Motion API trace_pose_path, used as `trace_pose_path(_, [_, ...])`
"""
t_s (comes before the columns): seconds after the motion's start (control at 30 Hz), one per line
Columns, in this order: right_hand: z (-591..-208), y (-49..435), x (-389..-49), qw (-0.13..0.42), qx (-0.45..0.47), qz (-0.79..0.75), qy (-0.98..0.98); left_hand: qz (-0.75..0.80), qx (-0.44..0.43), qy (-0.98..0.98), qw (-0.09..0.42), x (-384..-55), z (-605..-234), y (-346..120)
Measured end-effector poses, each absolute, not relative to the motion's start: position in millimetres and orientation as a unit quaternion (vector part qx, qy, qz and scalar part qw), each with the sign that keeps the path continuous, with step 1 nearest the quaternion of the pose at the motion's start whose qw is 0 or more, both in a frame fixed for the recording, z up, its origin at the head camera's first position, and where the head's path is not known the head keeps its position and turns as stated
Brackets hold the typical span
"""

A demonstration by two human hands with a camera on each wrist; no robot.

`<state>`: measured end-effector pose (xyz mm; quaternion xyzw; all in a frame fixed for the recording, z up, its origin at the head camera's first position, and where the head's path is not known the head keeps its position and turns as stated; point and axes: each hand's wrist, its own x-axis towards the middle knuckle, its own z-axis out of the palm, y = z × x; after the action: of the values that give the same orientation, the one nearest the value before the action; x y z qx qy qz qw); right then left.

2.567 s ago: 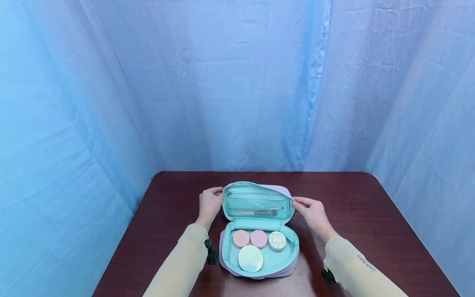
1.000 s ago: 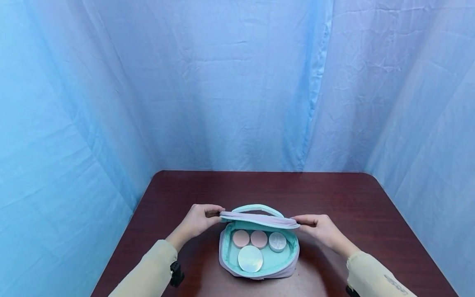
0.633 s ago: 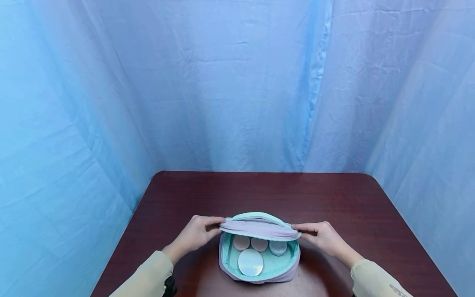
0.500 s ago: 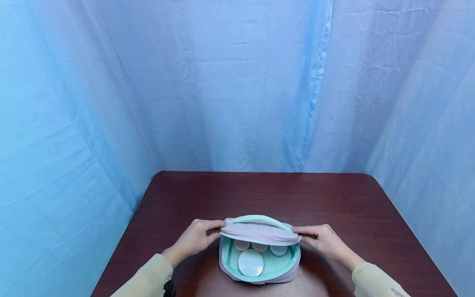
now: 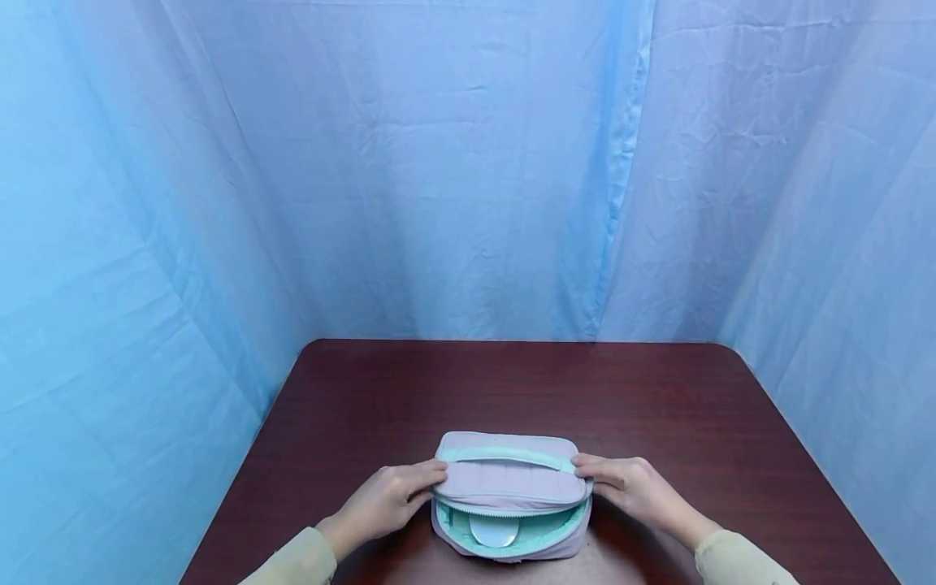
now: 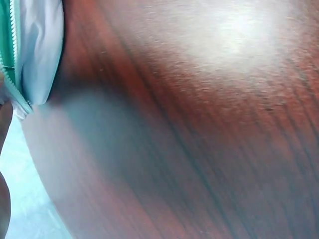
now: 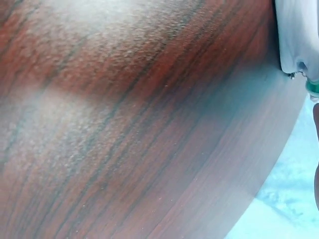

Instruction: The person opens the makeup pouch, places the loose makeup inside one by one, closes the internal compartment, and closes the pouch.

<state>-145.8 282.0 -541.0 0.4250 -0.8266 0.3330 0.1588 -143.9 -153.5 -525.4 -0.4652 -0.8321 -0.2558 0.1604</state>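
Note:
A lavender makeup bag (image 5: 574, 543) with mint lining sits near the table's front, its lid (image 5: 512, 485) lowered most of the way with a gap at the front. Through that gap shows part of a round, shiny, pale case (image 5: 494, 531); the lid hides the rest of the contents. My left hand (image 5: 387, 500) pinches the lid's left side between thumb and fingers. On the opposite side my right hand (image 5: 636, 489) pinches the lid's right edge. The mint handle (image 5: 504, 453) lies across the lid's top. In the left wrist view, the zipper teeth (image 6: 14, 37) run along the bag's open edge.
The dark reddish-brown table (image 5: 366, 398) has rounded far corners. Blue cloth curtains (image 5: 468, 179) hang behind it and along both sides. A bright reflection shows on the tabletop in both wrist views.
Both hands have brought the lid forward and down from upright over the bag. The two pink round cases, the silver star-patterned one and the brushes in the lid pocket are now covered.

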Motion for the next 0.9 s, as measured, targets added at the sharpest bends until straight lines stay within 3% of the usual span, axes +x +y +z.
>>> trace_pose_path(0.33, [-547, 284, -141, 0.164, 0.460, 0.308, -0.816, -0.204, -0.470, -0.848, 0.136, -132, -528, -154])
trace_pose_path(0.53, [-539, 282, -138, 0.125, 0.430, 0.312, -0.838, -0.147, -0.509, -0.828, 0.183, -127, -532, -144])
trace_pose_path(0.63, [-534, 280, -139, 0.095, 0.354, 0.319, -0.874, -0.125, -0.517, -0.824, 0.194, -125, -533, -139])
trace_pose_path(0.9, [-533, 269, -160, -0.084, 0.070, 0.401, -0.909, -0.113, -0.516, -0.824, 0.205, -121, -530, -124])
